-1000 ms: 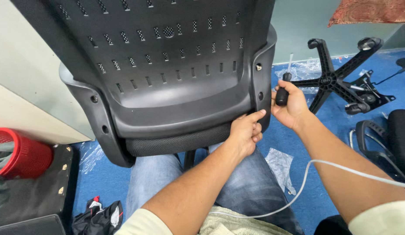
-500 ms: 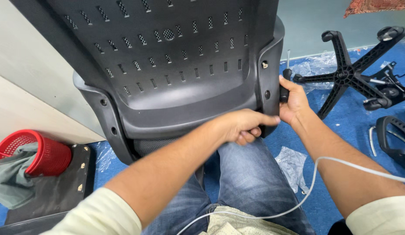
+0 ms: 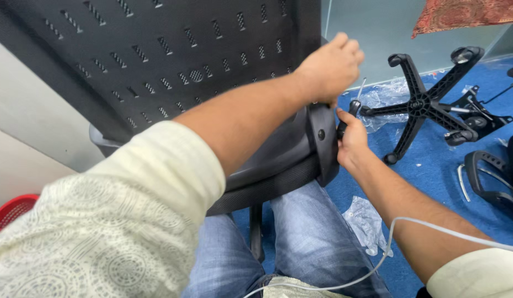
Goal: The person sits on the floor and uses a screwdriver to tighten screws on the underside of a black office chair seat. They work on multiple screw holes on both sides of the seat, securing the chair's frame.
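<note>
Now, keep right hand (image 3: 353,144) closed around screwdriver (image 3: 353,107), tip straight into side hole of black chair seat (image 3: 212,83), just left of this hand. Press firmly, turn slowly, so no slipping. Above it, left hand (image 3: 329,69) curled over seat edge, forearm stretched across, holding shell steady on lap. Further right, chair base (image 3: 424,105) lying on blue floor (image 3: 433,182).

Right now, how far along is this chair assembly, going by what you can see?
Done: the perforated black plastic chair shell rests across the person's lap. In hand: the left hand grips the shell's side edge, and the right hand holds a black-handled screwdriver beside the black side bracket. Left: the black five-arm wheel base and a black armrest lie unattached on the blue floor.
</note>
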